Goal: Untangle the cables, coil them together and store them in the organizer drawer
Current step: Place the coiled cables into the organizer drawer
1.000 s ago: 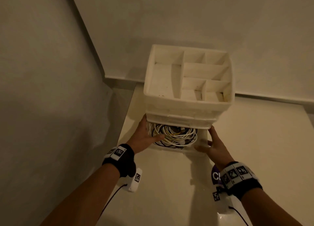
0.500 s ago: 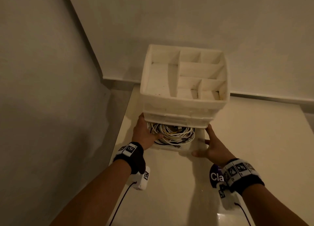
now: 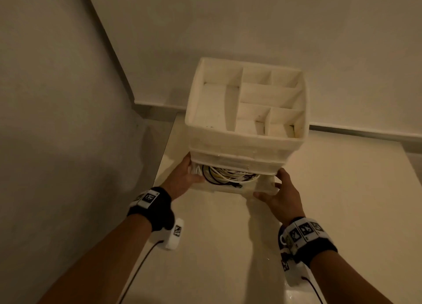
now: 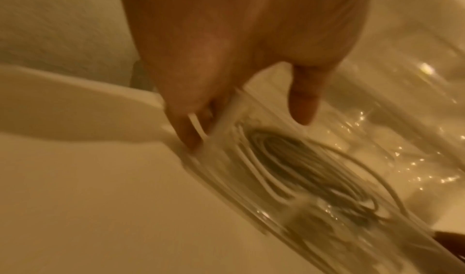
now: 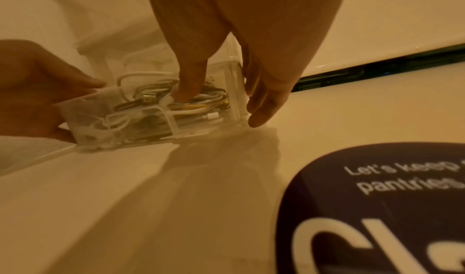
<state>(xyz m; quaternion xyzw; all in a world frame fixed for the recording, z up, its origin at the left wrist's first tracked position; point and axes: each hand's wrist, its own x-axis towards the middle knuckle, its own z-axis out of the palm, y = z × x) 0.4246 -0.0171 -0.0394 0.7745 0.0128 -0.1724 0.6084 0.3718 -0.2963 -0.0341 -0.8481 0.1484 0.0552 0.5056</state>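
A white organizer stands on the beige table, its top tray split into several bare compartments. Its clear bottom drawer sticks out partway towards me. A coil of white, black and yellow cables lies inside it. My left hand grips the drawer's left front corner, fingers outside the wall and thumb over the rim. The right hand holds the right front corner. In the right wrist view its thumb rests on the cables and its fingers lie along the outer wall.
The table meets the back wall behind the organizer, and its left edge drops off beside a side wall. A dark purple label with white lettering lies under my right wrist. Black cords trail from both wrist cameras.
The drawer has slid further in under the organizer, so less of the cable coil shows. Both hands have moved forward with it.
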